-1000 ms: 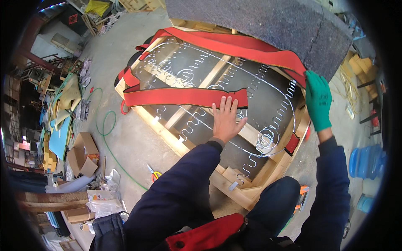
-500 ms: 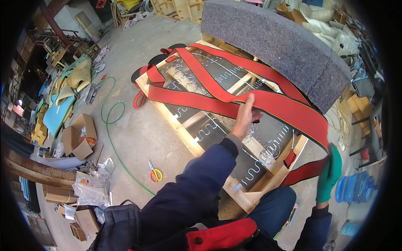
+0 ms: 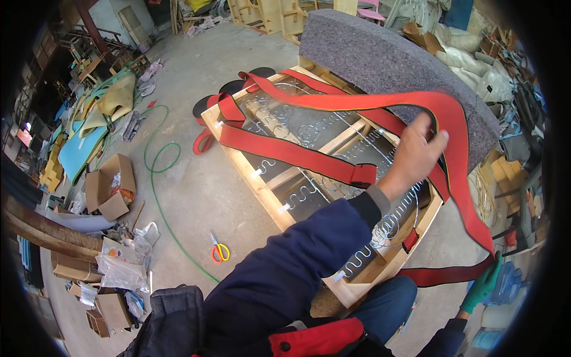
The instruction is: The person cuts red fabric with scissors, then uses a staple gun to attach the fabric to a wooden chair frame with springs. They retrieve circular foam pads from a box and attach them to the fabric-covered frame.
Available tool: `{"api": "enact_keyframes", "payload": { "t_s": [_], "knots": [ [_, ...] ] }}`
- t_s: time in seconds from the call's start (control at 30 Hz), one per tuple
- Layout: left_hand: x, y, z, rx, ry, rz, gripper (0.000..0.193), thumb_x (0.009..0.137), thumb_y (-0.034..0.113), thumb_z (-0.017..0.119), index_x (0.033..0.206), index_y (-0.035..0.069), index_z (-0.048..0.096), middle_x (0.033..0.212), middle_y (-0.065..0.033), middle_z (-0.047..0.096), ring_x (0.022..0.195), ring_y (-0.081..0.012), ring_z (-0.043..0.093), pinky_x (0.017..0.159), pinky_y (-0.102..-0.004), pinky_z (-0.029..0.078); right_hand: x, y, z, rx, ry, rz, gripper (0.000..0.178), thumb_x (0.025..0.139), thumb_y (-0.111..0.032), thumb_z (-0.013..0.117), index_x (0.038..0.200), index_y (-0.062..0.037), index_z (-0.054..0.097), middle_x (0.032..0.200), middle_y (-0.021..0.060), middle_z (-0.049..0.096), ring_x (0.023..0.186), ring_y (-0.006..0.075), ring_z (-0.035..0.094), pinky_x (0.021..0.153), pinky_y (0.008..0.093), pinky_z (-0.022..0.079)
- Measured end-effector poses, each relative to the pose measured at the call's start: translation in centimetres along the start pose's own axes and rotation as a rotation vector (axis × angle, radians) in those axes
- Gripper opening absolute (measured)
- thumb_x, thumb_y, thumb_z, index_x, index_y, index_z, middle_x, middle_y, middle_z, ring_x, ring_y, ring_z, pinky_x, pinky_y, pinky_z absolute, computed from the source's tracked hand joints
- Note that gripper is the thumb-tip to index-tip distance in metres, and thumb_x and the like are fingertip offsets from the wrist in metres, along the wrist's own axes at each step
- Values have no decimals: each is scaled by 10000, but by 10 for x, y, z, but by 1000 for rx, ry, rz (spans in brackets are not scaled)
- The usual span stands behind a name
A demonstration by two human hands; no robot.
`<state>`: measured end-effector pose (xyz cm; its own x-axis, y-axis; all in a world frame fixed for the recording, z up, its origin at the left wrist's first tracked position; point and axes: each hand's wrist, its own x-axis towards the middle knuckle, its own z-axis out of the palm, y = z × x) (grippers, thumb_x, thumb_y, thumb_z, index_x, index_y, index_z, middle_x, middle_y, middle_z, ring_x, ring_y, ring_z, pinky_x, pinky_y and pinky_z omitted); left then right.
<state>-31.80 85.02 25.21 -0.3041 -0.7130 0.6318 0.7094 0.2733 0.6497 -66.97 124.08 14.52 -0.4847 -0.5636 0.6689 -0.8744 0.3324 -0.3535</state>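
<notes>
A long red webbing strap (image 3: 357,101) with dark edges rises from the far left of a wooden spring frame (image 3: 272,196), bends at the right and drops toward me. My bare left hand (image 3: 411,156) is over the frame against the inner edge of that bend, thumb and finger apart. My right hand (image 3: 483,287), in a green glove, is closed on the strap low at the right, its fingertips partly hidden. Another red strap (image 3: 285,152) lies across the frame and ends in a fold beside my left wrist. Wavy metal springs (image 3: 300,199) span the frame.
A grey felt-covered panel (image 3: 392,65) stands behind the frame. Orange-handled scissors (image 3: 220,252) and a green hose (image 3: 156,178) lie on the floor at left, near an open cardboard box (image 3: 107,193). Blue water bottles (image 3: 508,282) stand at the right.
My left hand has moved right and farther away, and the strap has swung up and right with it. My right hand has moved down and right with its part of the strap.
</notes>
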Motion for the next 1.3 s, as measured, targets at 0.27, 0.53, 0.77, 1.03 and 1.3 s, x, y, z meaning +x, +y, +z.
{"api": "enact_keyframes", "payload": {
  "t_s": [0.27,0.53,0.77,1.03,1.3],
  "knots": [
    [-16,7,-40,131,83,-351,181,1056,160,723,1164,16,702,855,-26,688,607,-108,609,562,-287,527,-30,29,8,-47,-20,120,511,1077,39,578,1586,0,580,1545,164,661,1368,235,644,1171,346,476],
    [126,99,-262,429,195,-245,148,997,110,796,967,69,658,849,-42,699,730,-131,667,666,-255,494,-26,-156,151,77,-71,-262,534,930,56,681,1431,-125,710,1304,129,763,1166,337,735,985,440,587],
    [17,55,-365,1074,564,-517,415,1095,324,681,1310,-31,671,1098,-125,735,960,-229,732,794,-320,612,-92,-259,213,418,-785,-219,594,1007,-263,761,1546,-76,595,1477,202,665,1306,388,678,1126,473,524],
    [-210,-118,-75,1238,-991,-100,645,908,31,701,1532,162,596,1625,-146,523,1540,-378,450,1267,-609,360,-161,-13,115,574,-285,827,498,1074,-323,698,1451,-3,640,1367,138,719,1249,246,675,1077,372,537],
    [-225,-164,-30,1497,-1169,-121,758,862,-18,647,1587,169,536,1680,-143,468,1557,-403,417,1262,-666,333,-319,30,201,1038,-669,1312,642,1041,-499,705,1453,-13,624,1347,127,691,1107,210,660,986,368,542]
  ]
}}
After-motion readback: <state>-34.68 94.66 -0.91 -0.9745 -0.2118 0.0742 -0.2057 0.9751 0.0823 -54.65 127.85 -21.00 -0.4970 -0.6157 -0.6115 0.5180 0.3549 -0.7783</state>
